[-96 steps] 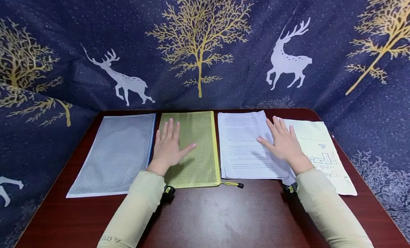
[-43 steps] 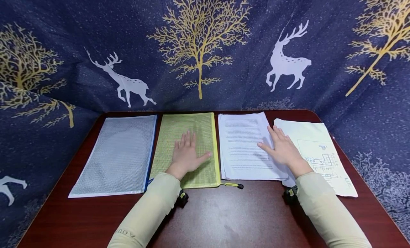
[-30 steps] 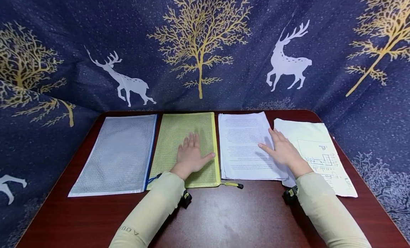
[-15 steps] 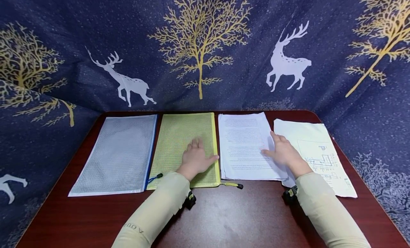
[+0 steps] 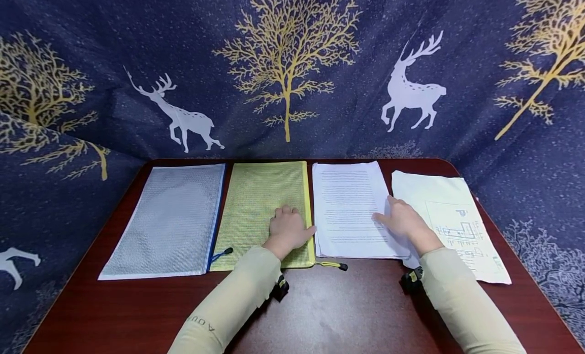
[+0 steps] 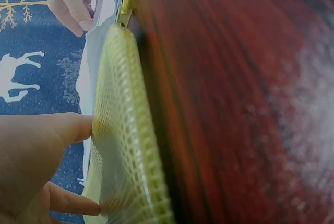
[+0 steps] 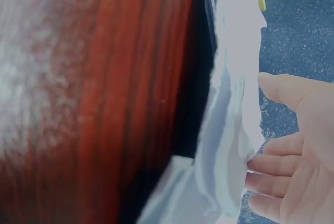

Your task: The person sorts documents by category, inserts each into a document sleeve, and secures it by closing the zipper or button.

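A yellow mesh zip pouch [image 5: 256,189] lies flat on the table, papers showing faintly inside. My left hand [image 5: 290,232] is over its lower right, fingers slightly bent and thumb out at the zip edge. In the left wrist view, thumb and fingertip touch the mesh, apart from each other. Right of the pouch lies a stack of printed sheets [image 5: 345,206]. My right hand [image 5: 404,223] is at the stack's right edge, thumb over the print. The right wrist view shows the fingertips right at the layered paper edges [image 7: 224,114], thumb spread from the fingers.
A white mesh zip pouch [image 5: 175,217] with a blue zip lies at the left. On the far right are sheets with a line drawing [image 5: 439,189]. The dark red table [image 5: 338,308] extends towards me, and a blue cloth [image 5: 329,125] hangs behind it.
My left hand has moved right and nearer to me, coming down onto the yellow pouch. The right hand has lowered to the stack's right edge. Pouches and papers lie as before.
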